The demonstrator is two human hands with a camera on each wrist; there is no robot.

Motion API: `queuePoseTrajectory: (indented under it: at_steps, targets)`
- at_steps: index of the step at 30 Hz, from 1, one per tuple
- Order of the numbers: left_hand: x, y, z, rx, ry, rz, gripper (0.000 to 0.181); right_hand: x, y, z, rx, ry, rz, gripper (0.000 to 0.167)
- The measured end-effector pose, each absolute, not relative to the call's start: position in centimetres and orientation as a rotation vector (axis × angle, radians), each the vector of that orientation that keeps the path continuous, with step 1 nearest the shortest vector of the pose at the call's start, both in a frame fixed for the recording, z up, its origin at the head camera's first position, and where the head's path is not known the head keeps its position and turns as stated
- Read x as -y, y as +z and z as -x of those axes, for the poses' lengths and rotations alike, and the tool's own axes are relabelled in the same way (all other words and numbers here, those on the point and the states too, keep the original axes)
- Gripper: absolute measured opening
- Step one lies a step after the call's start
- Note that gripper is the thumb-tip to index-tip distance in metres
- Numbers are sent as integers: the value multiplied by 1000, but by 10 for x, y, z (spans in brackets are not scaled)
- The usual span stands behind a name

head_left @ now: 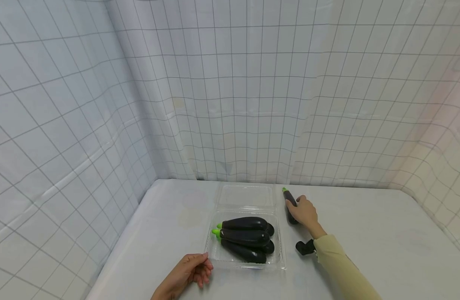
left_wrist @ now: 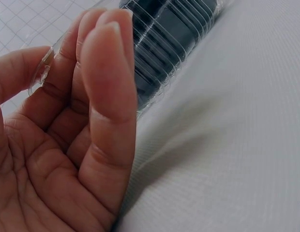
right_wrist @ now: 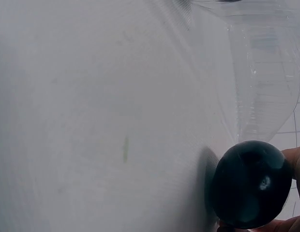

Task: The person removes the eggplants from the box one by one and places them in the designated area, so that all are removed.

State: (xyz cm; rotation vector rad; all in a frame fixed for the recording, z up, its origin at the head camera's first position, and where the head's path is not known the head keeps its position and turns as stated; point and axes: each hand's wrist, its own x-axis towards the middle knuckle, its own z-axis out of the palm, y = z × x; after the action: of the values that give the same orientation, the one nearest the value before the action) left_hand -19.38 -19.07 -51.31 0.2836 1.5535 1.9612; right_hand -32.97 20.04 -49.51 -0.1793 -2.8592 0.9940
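A clear plastic clamshell container point(head_left: 215, 255) lies with its lid point(head_left: 246, 196) folded back behind it. Inside it, several dark eggplants point(head_left: 246, 237) are piled, green stem ends mostly toward the left. My left hand point(head_left: 188, 270) pinches the container's front left corner between thumb and finger; the left wrist view shows the plastic edge point(left_wrist: 42, 72) between them, with the other fingers curved alongside. To the right of the container, my right hand point(head_left: 305, 213) grips another eggplant point(head_left: 289, 196), its green stem pointing away. In the right wrist view, this eggplant's rounded dark end point(right_wrist: 251, 186) hides much of the fingers.
The container and the hands are over a white-covered table point(head_left: 372, 233). White curtains with a grid pattern point(head_left: 244, 104) enclose its back and sides. A black wrist device point(head_left: 305, 247) sits by the right sleeve, just above the table.
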Motion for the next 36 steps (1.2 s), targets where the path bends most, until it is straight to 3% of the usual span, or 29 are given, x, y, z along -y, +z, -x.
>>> queuePoseTrajectory:
  at_steps: [36]
  targets:
    - [191, -511, 193, -1554, 1957, -283, 37, -194, -496, 327, 2842, 1014, 175, 62]
